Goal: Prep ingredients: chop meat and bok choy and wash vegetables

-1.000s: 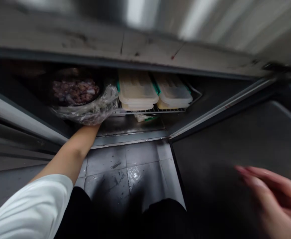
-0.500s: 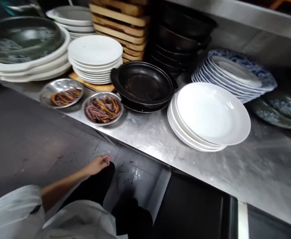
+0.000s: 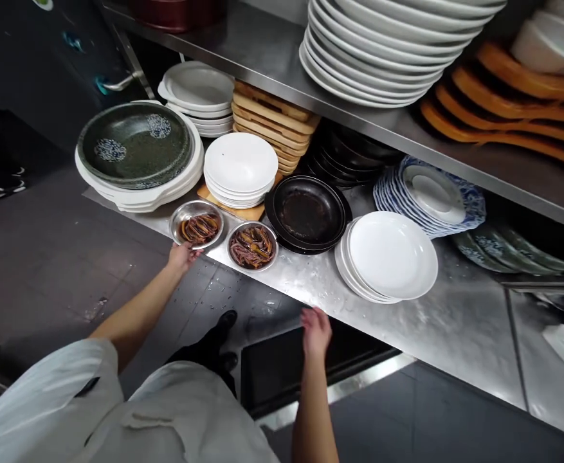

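Observation:
My left hand [image 3: 183,257] grips the near rim of a round metal bowl [image 3: 175,218] at the counter's front edge; dark and orange strips of food lie in the bowl. Just right of it stands a second metal bowl [image 3: 253,247] with similar strips, untouched. My right hand [image 3: 316,326] hangs in front of the counter edge, below the black pans, with its fingers loosely curled; whether they are parted or pressed together is too blurred to tell. It touches no dish.
Behind the bowls stand white plates [image 3: 241,162] on a wooden board, black pans [image 3: 307,213] and a large green dish [image 3: 134,145]. Larger white plates [image 3: 392,254] and blue-patterned plates [image 3: 433,193] are to the right. A metal shelf [image 3: 272,64] overhangs the back.
My left hand has moved forward to the left bowl and taken its rim. My right hand has come into view. The view has shifted, showing the upper shelf and more floor.

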The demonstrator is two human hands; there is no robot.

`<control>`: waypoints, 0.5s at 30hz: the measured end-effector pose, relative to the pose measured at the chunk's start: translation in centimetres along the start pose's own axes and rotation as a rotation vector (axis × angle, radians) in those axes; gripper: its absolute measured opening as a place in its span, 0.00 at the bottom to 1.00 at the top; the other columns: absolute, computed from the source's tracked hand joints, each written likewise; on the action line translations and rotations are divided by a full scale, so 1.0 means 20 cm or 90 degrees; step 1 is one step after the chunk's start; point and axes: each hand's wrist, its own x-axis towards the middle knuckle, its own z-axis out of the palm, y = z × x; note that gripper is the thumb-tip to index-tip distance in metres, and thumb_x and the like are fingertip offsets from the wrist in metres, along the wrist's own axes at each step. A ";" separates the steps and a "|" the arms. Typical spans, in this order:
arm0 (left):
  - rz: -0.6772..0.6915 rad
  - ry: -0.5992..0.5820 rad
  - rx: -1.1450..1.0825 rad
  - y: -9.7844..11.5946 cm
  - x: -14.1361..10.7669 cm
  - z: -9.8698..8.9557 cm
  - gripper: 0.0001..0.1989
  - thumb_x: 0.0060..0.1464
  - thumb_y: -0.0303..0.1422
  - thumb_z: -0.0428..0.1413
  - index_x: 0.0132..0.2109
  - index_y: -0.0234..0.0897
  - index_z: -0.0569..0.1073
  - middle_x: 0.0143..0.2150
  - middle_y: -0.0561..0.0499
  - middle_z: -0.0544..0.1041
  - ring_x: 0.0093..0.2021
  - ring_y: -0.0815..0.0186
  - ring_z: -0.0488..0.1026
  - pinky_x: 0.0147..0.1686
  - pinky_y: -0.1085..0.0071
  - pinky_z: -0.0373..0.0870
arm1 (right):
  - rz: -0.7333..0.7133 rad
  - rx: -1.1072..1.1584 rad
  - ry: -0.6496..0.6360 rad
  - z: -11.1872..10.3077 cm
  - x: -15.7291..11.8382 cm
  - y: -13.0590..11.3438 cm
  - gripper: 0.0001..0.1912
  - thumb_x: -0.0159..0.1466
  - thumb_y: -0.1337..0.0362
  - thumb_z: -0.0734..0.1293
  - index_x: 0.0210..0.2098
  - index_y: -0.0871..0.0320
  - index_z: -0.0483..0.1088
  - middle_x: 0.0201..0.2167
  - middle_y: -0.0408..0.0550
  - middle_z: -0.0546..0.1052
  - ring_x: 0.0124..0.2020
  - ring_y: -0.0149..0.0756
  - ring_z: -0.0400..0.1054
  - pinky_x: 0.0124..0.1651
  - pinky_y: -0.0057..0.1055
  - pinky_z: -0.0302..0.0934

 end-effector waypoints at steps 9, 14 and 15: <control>0.023 -0.002 0.067 -0.09 -0.15 -0.50 0.21 0.39 0.21 0.57 0.43 0.39 0.69 0.21 0.63 0.65 0.16 0.75 0.59 0.20 0.77 0.65 | 0.148 0.075 -0.110 1.04 0.14 -0.07 0.15 0.56 0.69 0.72 0.33 0.54 0.61 0.22 0.36 0.71 0.20 0.28 0.65 0.21 0.22 0.58; 0.048 -0.038 0.125 -0.13 -0.26 -0.73 0.24 0.35 0.27 0.61 0.45 0.39 0.71 0.25 0.59 0.72 0.19 0.72 0.66 0.20 0.77 0.67 | 0.145 0.099 -0.081 0.71 0.02 0.05 0.14 0.52 0.68 0.72 0.29 0.54 0.61 0.19 0.36 0.70 0.19 0.28 0.63 0.20 0.22 0.55; 0.064 -0.043 0.141 -0.13 -0.27 -0.74 0.25 0.35 0.28 0.61 0.46 0.39 0.71 0.26 0.58 0.73 0.19 0.72 0.67 0.20 0.77 0.67 | 0.144 0.103 -0.074 0.59 -0.03 0.08 0.13 0.51 0.68 0.72 0.28 0.55 0.62 0.18 0.36 0.70 0.18 0.27 0.62 0.19 0.22 0.54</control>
